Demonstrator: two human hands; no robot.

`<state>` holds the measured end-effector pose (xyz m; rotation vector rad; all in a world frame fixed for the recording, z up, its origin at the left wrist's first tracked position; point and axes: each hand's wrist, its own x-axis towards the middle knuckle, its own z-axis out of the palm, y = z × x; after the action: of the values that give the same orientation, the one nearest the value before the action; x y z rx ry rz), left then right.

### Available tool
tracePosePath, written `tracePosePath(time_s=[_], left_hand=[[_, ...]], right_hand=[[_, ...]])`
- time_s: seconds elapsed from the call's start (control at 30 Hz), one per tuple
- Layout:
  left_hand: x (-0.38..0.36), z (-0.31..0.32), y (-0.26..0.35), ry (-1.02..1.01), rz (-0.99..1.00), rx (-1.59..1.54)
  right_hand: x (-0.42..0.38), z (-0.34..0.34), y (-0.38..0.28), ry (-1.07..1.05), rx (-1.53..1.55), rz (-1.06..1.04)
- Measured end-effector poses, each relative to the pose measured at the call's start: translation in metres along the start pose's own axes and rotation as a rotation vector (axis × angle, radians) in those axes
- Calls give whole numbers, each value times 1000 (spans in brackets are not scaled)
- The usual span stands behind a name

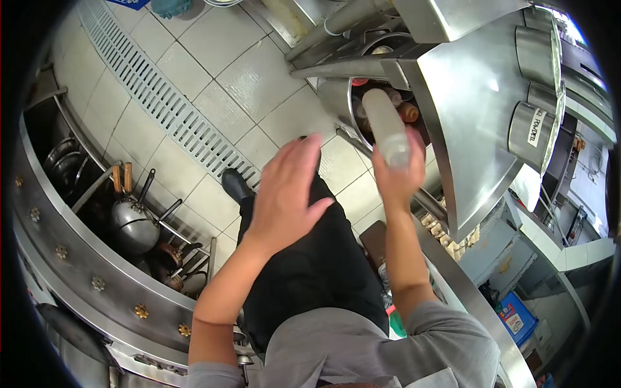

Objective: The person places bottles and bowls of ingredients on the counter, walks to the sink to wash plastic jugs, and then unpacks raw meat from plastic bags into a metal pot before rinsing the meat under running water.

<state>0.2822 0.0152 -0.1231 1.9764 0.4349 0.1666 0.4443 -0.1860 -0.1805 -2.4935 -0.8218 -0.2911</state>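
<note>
My right hand (402, 176) is wrapped round one end of a pale, cloudy plastic bottle (383, 119), slightly smeared by motion. The bottle tilts over a round steel pot (336, 103) on the shelf below the steel counter. Inside that pot, a bottle with an orange-brown top (407, 112) and other small containers show beside the pale bottle. My left hand (284, 194) hangs over my legs, holding nothing, with its fingers stretched out and the thumb apart.
On the right is the steel counter (475, 97) with lidded steel canisters (532, 132), one labelled. Pans and a round-bottomed pot (136, 226) sit on a rack below the stove (97, 258) at left. A slotted floor drain (162, 97) crosses the tiles. Egg trays (446, 236) lie under the counter.
</note>
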Motion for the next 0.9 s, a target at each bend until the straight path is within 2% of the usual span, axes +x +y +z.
tracePosePath(time_s=[0.1,0.17,0.23,0.27,0.3,0.33,0.37,0.4,0.47,0.5,0.6,0.63,0.73,0.8,0.87,0.9], left_hand=[[27,17,20,-18,104,96],[32,21,21,-58,117,130],[26,21,13,-115,87,144],[22,12,5,-82,72,186],[16,2,-7,-50,-12,36],[6,-7,-22,-20,-95,-112],[-2,-17,-33,11,-177,-261],[-8,-28,-38,42,-278,-357],[-25,-46,-41,119,-430,-565],[-33,-52,-42,147,-433,-578],[-57,-70,-49,192,-393,-544],[-62,-74,-48,209,-398,-536],[-68,-88,-34,233,-393,-489],[-71,-93,-27,228,-343,-457],[-69,-99,-14,229,-313,-437],[-67,-102,-8,232,-302,-431]], right_hand=[[-4,-58,-60,-17,169,-51],[-5,-78,-84,-217,320,-46],[9,-82,-85,-467,639,109],[13,-82,-83,-595,800,190],[20,-72,-76,-632,1150,457],[23,-48,-47,-610,1193,536],[24,-11,-15,-535,1030,639],[16,42,26,-393,717,581],[36,111,69,-466,133,408],[48,142,82,-547,82,467],[63,206,104,-548,-187,269],[64,218,101,-455,-153,320],[73,225,93,-418,-228,304],[77,203,80,-570,-191,506],[78,163,58,-650,-135,567],[71,150,56,-625,-139,532]])
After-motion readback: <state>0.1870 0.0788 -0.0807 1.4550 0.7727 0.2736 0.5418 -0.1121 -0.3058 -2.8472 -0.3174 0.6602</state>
